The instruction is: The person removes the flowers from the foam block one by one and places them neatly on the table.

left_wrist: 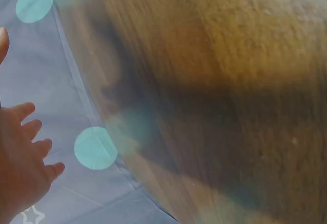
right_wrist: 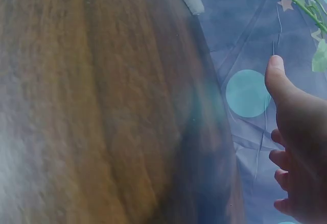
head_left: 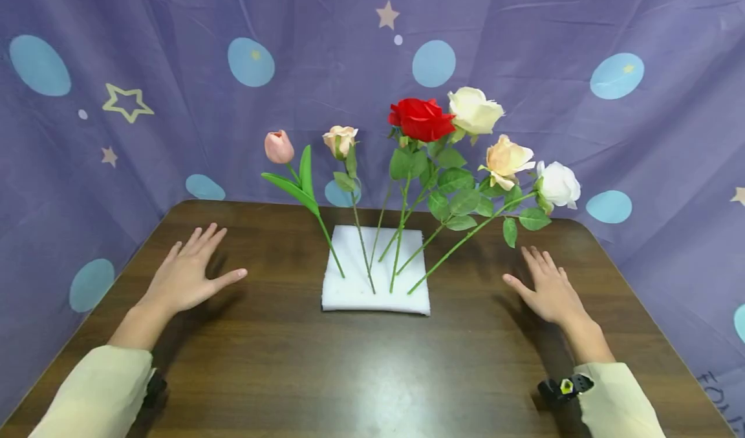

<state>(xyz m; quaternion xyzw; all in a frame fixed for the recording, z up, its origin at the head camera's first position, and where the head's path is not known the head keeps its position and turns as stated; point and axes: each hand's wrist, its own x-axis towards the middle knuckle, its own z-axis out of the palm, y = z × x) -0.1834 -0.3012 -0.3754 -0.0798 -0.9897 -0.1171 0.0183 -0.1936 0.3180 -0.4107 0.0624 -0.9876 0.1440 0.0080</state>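
Observation:
My left hand (head_left: pixel 185 275) hovers over the left side of the table with fingers spread and nothing in it. On the right, my other hand (head_left: pixel 550 292), also empty, has its fingers stretched forward, below the white rose (head_left: pixel 559 184). Between them lies a white foam block (head_left: pixel 372 302) with several flower stems stuck in it. A pink tulip (head_left: pixel 279 147) leans left, beside a small peach rose (head_left: pixel 340 142). Toward the right rise a red rose (head_left: pixel 421 120), a cream rose (head_left: pixel 475 110) and a larger peach rose (head_left: pixel 506 160). In the right wrist view, green leaves (right_wrist: pixel 319 55) show above the thumb.
The brown wooden table (head_left: pixel 279 360) has rounded far corners. A purple curtain (head_left: pixel 326 30) with blue dots and stars hangs close behind it and along both sides. The flower heads on the right lean out past the foam, toward the right hand.

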